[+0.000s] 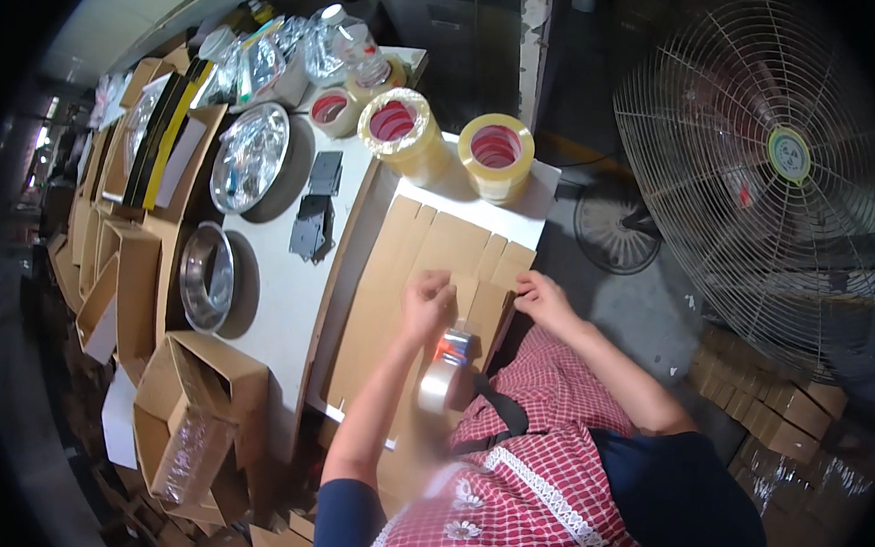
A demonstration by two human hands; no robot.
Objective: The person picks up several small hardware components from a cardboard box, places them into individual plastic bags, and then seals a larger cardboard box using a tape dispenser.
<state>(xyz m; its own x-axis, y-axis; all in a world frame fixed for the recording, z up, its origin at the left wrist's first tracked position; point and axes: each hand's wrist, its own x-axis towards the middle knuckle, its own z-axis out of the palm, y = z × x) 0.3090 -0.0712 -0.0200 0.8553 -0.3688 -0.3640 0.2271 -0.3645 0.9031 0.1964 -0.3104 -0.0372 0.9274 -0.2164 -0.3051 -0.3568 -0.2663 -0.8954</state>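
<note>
Flat brown cardboard with slotted flaps at its far end lies in front of me. Above its middle, my left hand is closed, its fingers curled; what they hold, if anything, is hidden. Just below that hand is a tape dispenser with a roll of clear tape and an orange-and-blue part. A paler strip crosses the cardboard between my hands; I cannot tell whether it is tape. My right hand pinches at the cardboard's right edge, thumb and forefinger together.
Large rolls of tape stand at the far end of the white table. Left of the cardboard are black plates, steel bowls and open cartons. A big wire-caged fan stands at the right, near stacked cardboard.
</note>
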